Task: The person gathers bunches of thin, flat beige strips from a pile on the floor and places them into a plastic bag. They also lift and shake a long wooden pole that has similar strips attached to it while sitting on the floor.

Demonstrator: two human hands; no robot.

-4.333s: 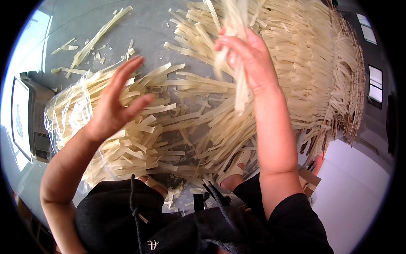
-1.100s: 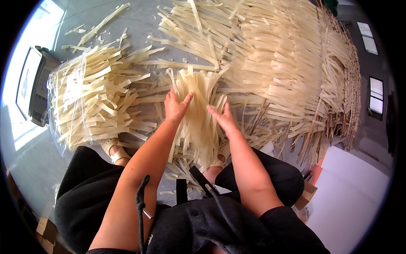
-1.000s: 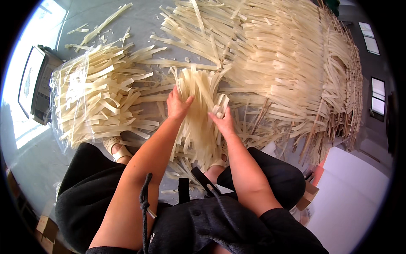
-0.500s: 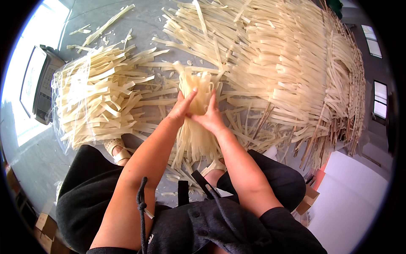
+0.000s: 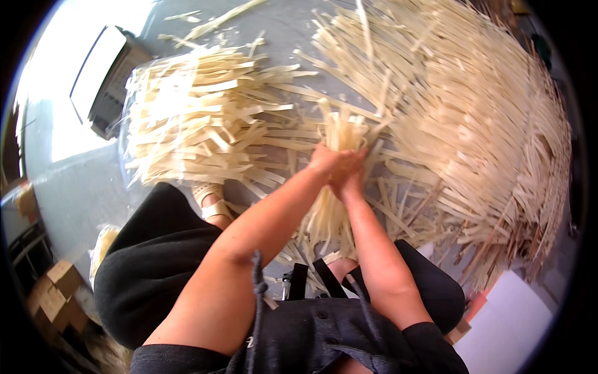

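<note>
Between my feet stands a bundle of flat noodle-like strips (image 5: pixel 327 212), pale yellow, its ends fanned out toward me and its top looped. My left hand (image 5: pixel 331 159) is closed across the front of the bundle's upper middle. Just below and to the right, my right hand (image 5: pixel 350 178) wraps the same bundle, and the two hands touch. Some of my fingers are hidden behind the strips and behind each other.
A large pile of the same strips (image 5: pixel 464 118) fills the right side, with thin brown sticks along its edge. To the left lies a heap of strips (image 5: pixel 193 118) in clear plastic, with a dark box-shaped device (image 5: pixel 118 81) beyond. Cardboard boxes (image 5: pixel 59 290) sit at lower left.
My hands have closed around the bundle; before, they cupped its sides with fingers pointing away. My left hand has crossed over the front. The whole scene has shifted right in the view.
</note>
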